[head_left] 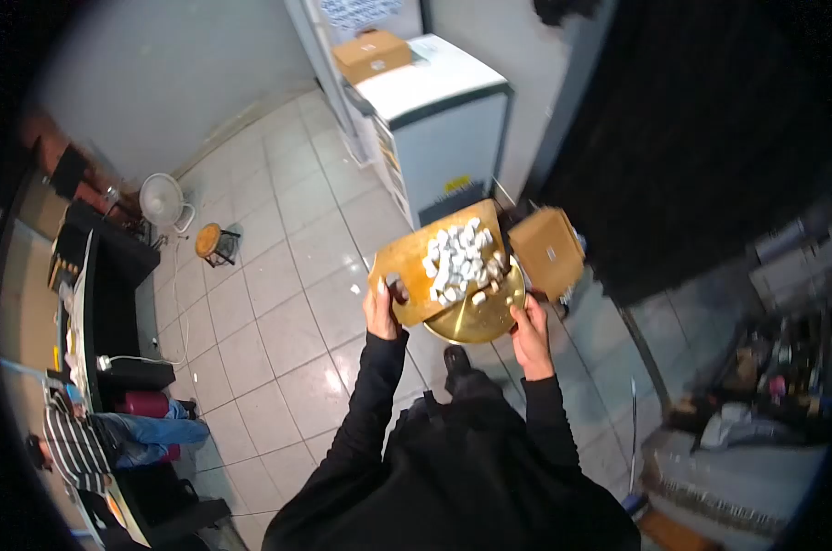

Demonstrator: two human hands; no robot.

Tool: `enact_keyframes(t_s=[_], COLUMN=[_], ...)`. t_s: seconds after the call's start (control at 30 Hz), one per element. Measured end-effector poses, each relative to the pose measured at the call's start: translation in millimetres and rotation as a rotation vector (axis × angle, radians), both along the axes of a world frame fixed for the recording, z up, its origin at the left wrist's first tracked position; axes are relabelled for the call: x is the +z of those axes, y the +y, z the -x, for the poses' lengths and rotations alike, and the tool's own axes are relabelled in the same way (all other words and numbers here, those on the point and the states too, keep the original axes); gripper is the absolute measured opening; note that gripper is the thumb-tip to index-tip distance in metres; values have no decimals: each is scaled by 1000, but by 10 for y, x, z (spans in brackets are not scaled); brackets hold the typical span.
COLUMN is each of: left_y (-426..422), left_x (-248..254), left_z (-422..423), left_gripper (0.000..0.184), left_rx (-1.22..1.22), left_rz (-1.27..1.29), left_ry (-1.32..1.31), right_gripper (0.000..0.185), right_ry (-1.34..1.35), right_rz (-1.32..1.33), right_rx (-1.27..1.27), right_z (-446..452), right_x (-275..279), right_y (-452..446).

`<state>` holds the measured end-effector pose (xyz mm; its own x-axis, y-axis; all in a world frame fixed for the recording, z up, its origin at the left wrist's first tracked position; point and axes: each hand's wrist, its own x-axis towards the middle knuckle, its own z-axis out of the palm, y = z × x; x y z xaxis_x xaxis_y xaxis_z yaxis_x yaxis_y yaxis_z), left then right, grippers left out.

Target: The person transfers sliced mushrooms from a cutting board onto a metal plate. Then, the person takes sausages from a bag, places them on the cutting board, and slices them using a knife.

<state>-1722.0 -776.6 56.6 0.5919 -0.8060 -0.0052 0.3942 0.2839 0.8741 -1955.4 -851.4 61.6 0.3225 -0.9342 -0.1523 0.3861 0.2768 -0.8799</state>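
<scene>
Head: board above tiled floor; fan, stool

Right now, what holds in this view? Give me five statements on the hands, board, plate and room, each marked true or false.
1. The left hand grips the board at the end with the hole. True.
2. The right hand is empty. False: the right hand holds the rim of the plate.
3. The board partly covers the plate. True.
4. All the white pieces are on the plate. False: most of the white pieces lie on the board.
5. The stool is on top of the cabinet. False: the stool stands on the floor, near the fan.
</scene>
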Motion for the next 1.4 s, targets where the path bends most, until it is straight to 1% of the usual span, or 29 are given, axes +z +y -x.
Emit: enact_keyframes(t_s=[0.07,0.1,0.17,0.2,0.3,0.33,0.43,0.5,0.53,0.57,0.63,0.67,0.7,0.8,0.83,0.9,0.93,1.03,1.1,1.17,1.23,1.27,1.37,1.4], left_y=[-221,-208,-299,-291,-514,-499,-655,-751,-780,-707,-915,-923,-878,-932,-1039,-1173,-1193,-1293,-1494,-1682,-1847,-1723,-1820,-1831], left_x=[90,146,244,59,186,176,136,66,47,-4,183,169,147,241,274,301,269,268,123,41,52,91,132,139], left_z=[-406,-520,-803,-1047,-1580,-1747,-2520,-3119,-3404,-3372,-3992,-4257,-4501,-5068,-5365,-5815,-6039,-6471,-6948,-7432,-7892,-8036,-8619,-8792], left_gripper=[60,60,59,58,58,54,54,55,56,56,57,56,55,53,53,51,54,56,56,61,61,60,58,56], left_rx=[69,110,230,226,328,418,508,504,499,491,567,557,538,570,574,697,683,684,732,809,808,831,972,1007], left_rz=[52,39,63,64,68,65,109,87,90,118,175,170,149,85,86,106,103,99,117,149,191,205,171,164], left_ry=[5,19,36,-17,-22,-51,-87,-84,-98,-129,-120,-169,-210,-272,-275,-324,-362,-344,-329,-297,-279,-253,-226,-202], right_gripper=[7,7,10,13,18,17,15,19,19,19,20,20,20,19,19,19,19,19,19,19,16,17,17,17], right_ry=[5,26,12,-12,-25,-19,-33,-31,-59,-79,-51,-43,-39,-103,-105,-132,-117,-128,-103,-79,-82,-94,-92,-76], right_rz=[70,104,79,68,40,19,-15,36,-2,11,-26,24,5,-15,-14,-26,-14,-74,-79,-88,10,12,-20,-37], right_rx=[75,114,211,263,397,413,450,449,499,503,451,436,437,510,514,513,542,576,635,687,742,774,860,875], right_z=[-493,-646,-981,-1193,-1861,-2059,-2981,-3601,-3901,-3822,-4498,-4737,-4944,-5553,-5879,-6399,-6620,-7150,-7641,-8172,-8731,-8907,-9709,-9970], right_x=[62,72,73,83,71,119,138,73,72,-6,47,24,21,75,66,17,-17,-49,-144,-242,-378,-323,-206,-71], right_y=[-432,-478,-640,-785,-1191,-1200,-1463,-1638,-1741,-1625,-1758,-1796,-1793,-1956,-2054,-2183,-2263,-2412,-2683,-2924,-3213,-3140,-3353,-3372])
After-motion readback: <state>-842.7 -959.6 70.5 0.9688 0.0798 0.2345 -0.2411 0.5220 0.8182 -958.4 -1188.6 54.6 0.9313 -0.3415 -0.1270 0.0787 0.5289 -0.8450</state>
